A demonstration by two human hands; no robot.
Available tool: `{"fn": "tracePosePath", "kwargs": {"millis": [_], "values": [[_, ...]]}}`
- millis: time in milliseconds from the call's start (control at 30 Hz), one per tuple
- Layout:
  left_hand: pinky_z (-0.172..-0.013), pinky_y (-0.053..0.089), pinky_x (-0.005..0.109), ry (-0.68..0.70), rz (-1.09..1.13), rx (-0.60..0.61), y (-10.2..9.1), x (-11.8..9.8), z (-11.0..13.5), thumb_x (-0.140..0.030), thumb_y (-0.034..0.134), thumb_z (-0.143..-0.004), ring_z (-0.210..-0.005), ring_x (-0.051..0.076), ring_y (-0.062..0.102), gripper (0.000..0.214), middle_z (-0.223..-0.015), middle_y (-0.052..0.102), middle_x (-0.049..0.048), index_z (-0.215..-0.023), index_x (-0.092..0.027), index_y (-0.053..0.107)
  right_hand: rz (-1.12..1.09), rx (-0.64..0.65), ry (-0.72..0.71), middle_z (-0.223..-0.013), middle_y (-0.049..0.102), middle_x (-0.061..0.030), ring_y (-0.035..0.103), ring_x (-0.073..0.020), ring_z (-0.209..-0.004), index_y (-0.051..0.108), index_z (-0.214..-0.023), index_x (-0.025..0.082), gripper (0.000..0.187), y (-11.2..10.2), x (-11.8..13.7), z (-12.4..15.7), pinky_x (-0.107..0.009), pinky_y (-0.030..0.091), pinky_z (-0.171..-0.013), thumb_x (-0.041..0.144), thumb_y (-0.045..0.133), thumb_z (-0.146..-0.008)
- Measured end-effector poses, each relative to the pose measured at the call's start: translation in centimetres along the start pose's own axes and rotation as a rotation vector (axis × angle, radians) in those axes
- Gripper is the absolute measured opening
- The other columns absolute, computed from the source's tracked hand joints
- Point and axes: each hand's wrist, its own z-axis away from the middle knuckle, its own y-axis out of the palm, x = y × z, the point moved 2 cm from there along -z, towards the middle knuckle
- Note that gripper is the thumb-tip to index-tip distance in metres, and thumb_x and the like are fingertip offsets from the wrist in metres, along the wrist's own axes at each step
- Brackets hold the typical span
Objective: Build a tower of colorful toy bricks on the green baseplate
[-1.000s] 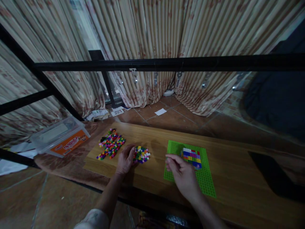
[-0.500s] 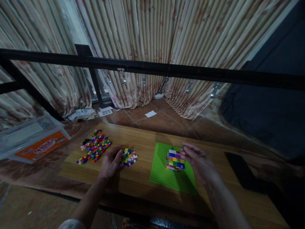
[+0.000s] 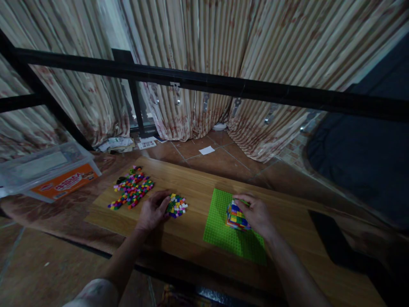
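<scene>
My right hand (image 3: 254, 213) is over a block (image 3: 237, 216) built of many-coloured toy bricks. Its thumb and fingers are pinched at the block's far top edge and cover part of it. The small brick in the fingertips is now mostly hidden. Under the block lies a bright green studded baseplate (image 3: 217, 224). On the wooden table, my left hand (image 3: 154, 209) rests against the left side of a small pile of loose bricks (image 3: 177, 205). Its thumb lies apart from the curved fingers, and nothing shows in its grasp.
A larger heap of mixed bricks (image 3: 134, 189) lies at the table's left end. Beyond it stands a clear plastic box (image 3: 60, 170) with an orange label. A dark flat object (image 3: 334, 238) lies on the right of the table (image 3: 188, 179). A black rail (image 3: 204, 79) crosses before striped curtains.
My right hand has moved left and onto the top of the block, bringing a small green brick there. My left hand stays beside the small pile. The view has shifted slightly.
</scene>
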Motion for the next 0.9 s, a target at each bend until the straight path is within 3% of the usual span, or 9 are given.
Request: {"fn": "tracePosePath", "kwargs": {"millis": [200, 367, 667, 900], "values": [[-0.092, 0.052, 0.04, 0.025, 0.009, 0.002, 0.2, -0.2, 0.0, -0.049, 0.056, -0.082, -0.099, 0.025, 0.065, 0.039, -0.104, 0.071, 0.0091, -0.101, -0.018, 0.069, -0.205, 0.028, 0.221, -0.088, 0.074, -0.0068, 0.066, -0.0184, -0.07, 0.076, -0.09, 0.021, 0.033, 0.6, -0.3, 0.3, -0.032, 0.053, -0.064, 0.046, 0.065, -0.071], [-0.092, 0.052, 0.039, 0.024, 0.002, -0.017, 0.3, -0.2, 0.2, -0.047, 0.055, -0.082, -0.099, 0.024, 0.065, 0.037, -0.104, 0.071, 0.0091, -0.101, -0.018, 0.069, -0.206, 0.053, 0.334, -0.082, 0.075, -0.0066, 0.068, -0.0198, -0.069, 0.077, -0.087, 0.02, 0.035, 0.3, 0.0, -0.1, -0.032, 0.053, -0.063, 0.046, 0.071, -0.064], [-0.093, 0.051, 0.039, 0.035, -0.011, -0.009, 0.3, -0.1, 0.1, -0.044, 0.056, -0.082, -0.1, 0.024, 0.065, 0.034, -0.105, 0.071, 0.0091, -0.098, -0.018, 0.069, -0.154, 0.164, 0.309, -0.081, 0.075, -0.007, 0.068, -0.0204, -0.07, 0.077, -0.087, 0.02, 0.03, -0.1, 0.4, -0.8, -0.033, 0.052, -0.066, 0.04, 0.071, -0.066], [-0.094, 0.05, 0.039, 0.047, -0.025, -0.001, 0.2, -0.4, 0.1, -0.043, 0.057, -0.082, -0.1, 0.024, 0.064, 0.032, -0.103, 0.071, 0.0088, -0.098, -0.018, 0.069, -0.154, 0.085, 0.304, -0.082, 0.076, -0.0076, 0.069, -0.0229, -0.073, 0.077, -0.086, 0.019, 0.034, -0.3, 0.3, -0.5, -0.035, 0.053, -0.068, 0.045, 0.071, -0.065]]}}
